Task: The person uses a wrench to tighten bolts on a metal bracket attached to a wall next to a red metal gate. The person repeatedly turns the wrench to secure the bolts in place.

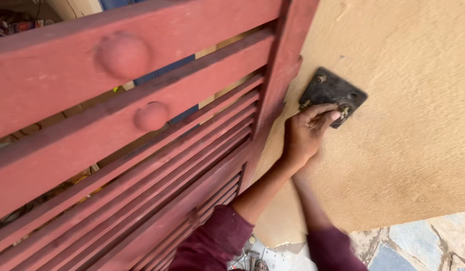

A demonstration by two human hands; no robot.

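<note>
Head view looks down along a red slatted gate (142,150) to a tan plastered wall (403,125), where a dark square metal plate (332,93) with bolts at its corners sits fixed to the plaster. The left hand (305,133) lies over the plate's lower edge, fingers curled and pinched around something small at the bolt (344,111) near the lower corner; what it grips is too small to make out. The right hand is hidden behind the left wrist, only its forearm in a maroon sleeve (332,248) showing, so I cannot tell whether it is closed or free. The gate's frame stands just left of the hands, nearly touching the plate. To work this bolt well, I judge the fingers should stay square on it and turn without slipping, wrist braced against the wall.
</note>
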